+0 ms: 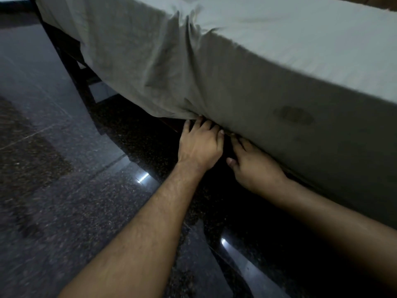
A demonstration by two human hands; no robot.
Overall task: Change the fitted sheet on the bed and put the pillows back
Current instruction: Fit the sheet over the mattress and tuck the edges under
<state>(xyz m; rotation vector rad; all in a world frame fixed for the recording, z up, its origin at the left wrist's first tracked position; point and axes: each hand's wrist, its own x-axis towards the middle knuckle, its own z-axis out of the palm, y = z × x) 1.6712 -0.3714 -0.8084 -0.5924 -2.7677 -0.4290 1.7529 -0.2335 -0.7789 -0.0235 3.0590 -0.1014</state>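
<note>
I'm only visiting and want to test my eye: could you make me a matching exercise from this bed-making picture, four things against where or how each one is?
Things:
1. left hand
2. right hand
3. sheet
4. floor

Places or states:
A. dark, speckled and shiny, with small bright reflections
B. pale, bunched in folds over the mattress corner
C. at the mattress's bottom edge, right under the bunched corner
D. at the bottom edge of the mattress's long side, thumb sticking out

Pairs: 1-C, 2-D, 3-B, 4-A
</note>
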